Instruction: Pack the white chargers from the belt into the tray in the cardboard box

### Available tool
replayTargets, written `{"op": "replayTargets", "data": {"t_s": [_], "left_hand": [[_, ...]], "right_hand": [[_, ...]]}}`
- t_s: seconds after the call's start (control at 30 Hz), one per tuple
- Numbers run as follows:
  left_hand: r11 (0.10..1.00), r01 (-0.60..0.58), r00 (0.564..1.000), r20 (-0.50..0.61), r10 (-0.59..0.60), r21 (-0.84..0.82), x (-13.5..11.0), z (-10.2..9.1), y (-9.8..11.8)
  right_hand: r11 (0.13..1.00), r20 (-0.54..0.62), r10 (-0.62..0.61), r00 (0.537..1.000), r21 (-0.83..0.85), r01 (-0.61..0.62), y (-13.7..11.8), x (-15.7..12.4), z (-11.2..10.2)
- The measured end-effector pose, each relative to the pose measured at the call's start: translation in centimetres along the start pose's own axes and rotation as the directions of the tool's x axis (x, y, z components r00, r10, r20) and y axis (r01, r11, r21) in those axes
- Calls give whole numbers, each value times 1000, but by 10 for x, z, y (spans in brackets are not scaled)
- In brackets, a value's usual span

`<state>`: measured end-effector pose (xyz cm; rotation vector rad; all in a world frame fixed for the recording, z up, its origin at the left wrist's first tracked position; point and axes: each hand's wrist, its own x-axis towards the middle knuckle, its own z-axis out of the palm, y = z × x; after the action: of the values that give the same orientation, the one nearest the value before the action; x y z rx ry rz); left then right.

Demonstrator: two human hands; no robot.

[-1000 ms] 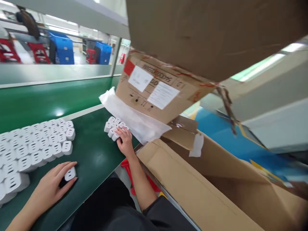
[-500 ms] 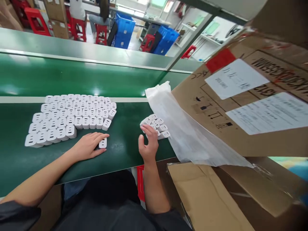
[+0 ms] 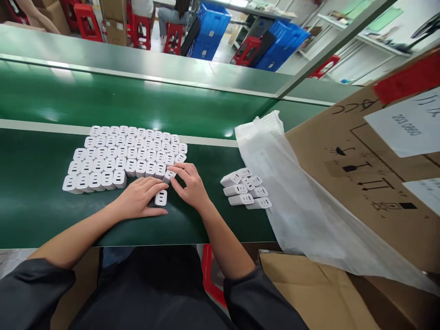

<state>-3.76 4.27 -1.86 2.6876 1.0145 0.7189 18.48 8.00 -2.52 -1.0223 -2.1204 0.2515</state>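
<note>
Rows of white two-port charger blocks (image 3: 112,152) stand packed together on the green work surface, ports facing up. My left hand (image 3: 140,198) rests in front of the rows, thumb and fingers around a single charger block (image 3: 161,198). At the right end of the front row, my right hand (image 3: 189,187) has thumb and index finger on a tilted charger block (image 3: 168,176). A smaller loose group of charger blocks (image 3: 241,188) lies to the right, apart from both hands, several of them leaning over.
A white plastic liner (image 3: 271,169) hangs from a large cardboard box (image 3: 330,151) tilted onto the bench at right. A cardboard flap (image 3: 309,288) lies below. Behind a raised green ledge (image 3: 137,98) are red stools (image 3: 87,22) and blue crates (image 3: 209,30).
My right hand has left the small group and moved left to the tilted charger at the row's end. My left hand stays around its charger. The view has shifted.
</note>
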Motion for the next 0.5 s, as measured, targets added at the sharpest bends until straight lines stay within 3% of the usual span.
{"op": "replayTargets", "data": {"t_s": [0.1,0.2,0.3,0.5], "left_hand": [[986,127,983,-144,-111,110,3,-14,-5],[922,326,931,-239,-276,207,4,-26,-13],[866,422,903,-207,-377,268,4,-29,-17],[871,338,939,-64,-339,357,1,-15,-9]], "right_hand": [[1000,15,-2,1000,5,2,-4,-4,5],[1000,7,18,1000,6,-18,-6,-5,7],[1000,27,12,1000,-6,-12,-5,-6,9],[1000,58,-15,998,-22,16,-3,-8,10]]}}
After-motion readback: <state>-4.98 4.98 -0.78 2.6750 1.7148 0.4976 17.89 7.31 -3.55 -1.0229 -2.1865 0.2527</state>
